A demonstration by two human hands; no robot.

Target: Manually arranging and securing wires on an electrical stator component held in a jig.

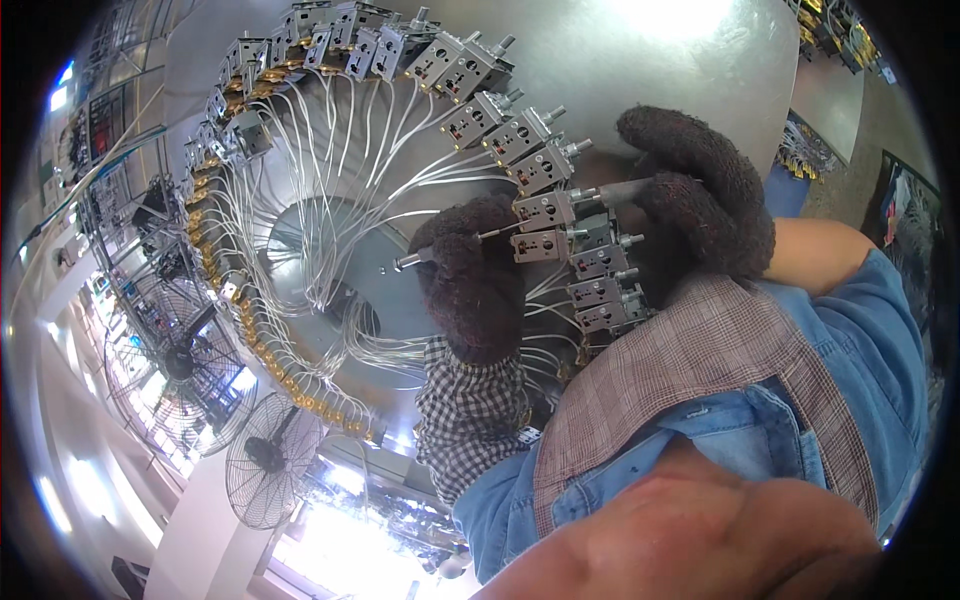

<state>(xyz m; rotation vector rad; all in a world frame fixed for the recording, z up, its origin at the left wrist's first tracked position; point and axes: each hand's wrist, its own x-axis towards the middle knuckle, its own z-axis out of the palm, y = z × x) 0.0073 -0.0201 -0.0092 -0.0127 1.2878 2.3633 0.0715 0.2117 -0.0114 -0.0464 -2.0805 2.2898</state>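
Note:
A round metal turntable carries a ring of small grey metal switch units, each with white wires running toward the hub. My left hand, in a dark knit glove, is closed on a thin metal rod tool whose tip reaches a unit at the ring's right side. My right hand, also gloved, grips a short metal driver pressed against the shaft of the unit just above.
Brass fittings line the left arc of the ring. Two wire-guard fans stand lower left, next to cluttered shelving. More units lie on another table at top right. A blue crate sits behind my right hand.

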